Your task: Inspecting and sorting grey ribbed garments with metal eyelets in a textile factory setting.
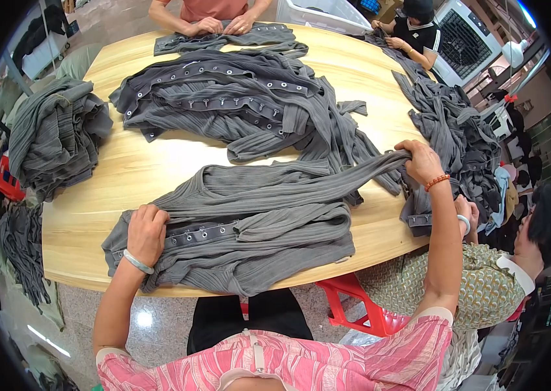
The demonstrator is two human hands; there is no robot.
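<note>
A dark grey ribbed cardigan [275, 208] lies spread on the wooden table in front of me. My right hand [422, 163] grips the end of one of its sleeves, pulled out taut to the right and raised a little off the table. Over at the left, my left hand [147, 231] is closed on the cardigan near its upper end, with fingertips hidden in the fabric. A dark strip with metal eyelets [200, 234] runs along the garment beside my left hand. The other sleeve [295, 221] lies folded across the body.
More grey cardigans [217, 98] are heaped mid-table. A folded stack [60, 137] sits at the left edge, a long pile [458, 130] along the right. Across the table, a person's hands [223, 26] handle another garment. People sit right and far right; a red stool [360, 306] stands below.
</note>
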